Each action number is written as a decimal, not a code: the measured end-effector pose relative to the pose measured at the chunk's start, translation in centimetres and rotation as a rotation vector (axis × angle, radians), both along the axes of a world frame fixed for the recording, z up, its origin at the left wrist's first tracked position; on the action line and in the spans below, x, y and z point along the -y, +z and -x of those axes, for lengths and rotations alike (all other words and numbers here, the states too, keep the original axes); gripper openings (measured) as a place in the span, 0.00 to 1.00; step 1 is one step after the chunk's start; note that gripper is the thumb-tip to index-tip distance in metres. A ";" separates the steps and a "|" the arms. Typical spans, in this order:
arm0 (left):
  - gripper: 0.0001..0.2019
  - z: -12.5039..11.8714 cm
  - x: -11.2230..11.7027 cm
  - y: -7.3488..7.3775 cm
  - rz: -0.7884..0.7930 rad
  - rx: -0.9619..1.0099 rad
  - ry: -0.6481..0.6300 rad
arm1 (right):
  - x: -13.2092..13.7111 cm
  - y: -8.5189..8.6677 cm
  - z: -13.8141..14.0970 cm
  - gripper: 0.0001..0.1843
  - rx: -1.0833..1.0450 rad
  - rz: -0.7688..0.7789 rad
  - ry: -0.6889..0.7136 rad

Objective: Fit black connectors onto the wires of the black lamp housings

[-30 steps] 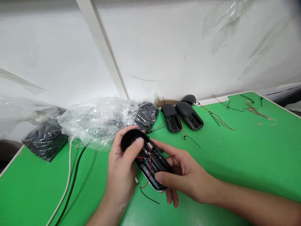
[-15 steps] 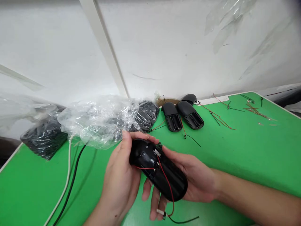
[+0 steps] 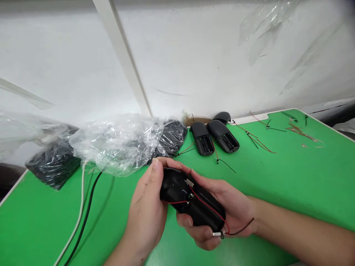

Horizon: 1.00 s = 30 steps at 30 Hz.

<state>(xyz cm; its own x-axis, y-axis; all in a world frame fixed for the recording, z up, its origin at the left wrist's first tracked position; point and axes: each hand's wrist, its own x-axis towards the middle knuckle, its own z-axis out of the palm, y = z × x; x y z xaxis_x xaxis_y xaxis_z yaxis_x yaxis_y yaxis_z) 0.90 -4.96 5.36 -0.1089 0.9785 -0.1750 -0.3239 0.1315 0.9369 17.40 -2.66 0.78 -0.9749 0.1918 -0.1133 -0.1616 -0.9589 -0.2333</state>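
Note:
Between my hands is a black plastic casing [image 3: 205,214] with a rounded, glossy underside turned up. Red wires run across it, and a small pale connector [image 3: 190,182] sits near its middle. My left hand [image 3: 151,199] wraps round the rounded left end, thumb on top. Around the right end, my right hand [image 3: 230,199] is closed with its fingers curled under the near side. A small white-and-black part [image 3: 219,234] on the wire's end lies at the right fingertips, with a dark wire trailing from it.
Several similar black casings with open battery slots [image 3: 224,136] lie at the back of the green table [image 3: 277,199]. Loose red and black wires [image 3: 257,140] lie to their right. Clear plastic bags [image 3: 116,140] holding black parts and two cables [image 3: 83,199] are at left.
My right fingers have curled up round the casing's near side. The dangling white-and-black part has swung up and right to the fingertips. Casing and hands have shifted slightly right.

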 end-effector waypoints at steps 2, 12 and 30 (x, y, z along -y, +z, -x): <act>0.21 -0.1 0.1 0.0 -0.017 -0.030 0.011 | -0.1 0.0 -0.1 0.38 -0.007 -0.008 0.021; 0.23 -0.2 0.1 -0.1 -0.052 -0.147 0.023 | -0.1 -0.6 0.3 0.38 0.011 -0.046 0.004; 0.21 -0.7 0.3 0.0 -0.052 -0.210 0.041 | -0.4 -0.4 -0.1 0.36 0.028 -0.046 -0.001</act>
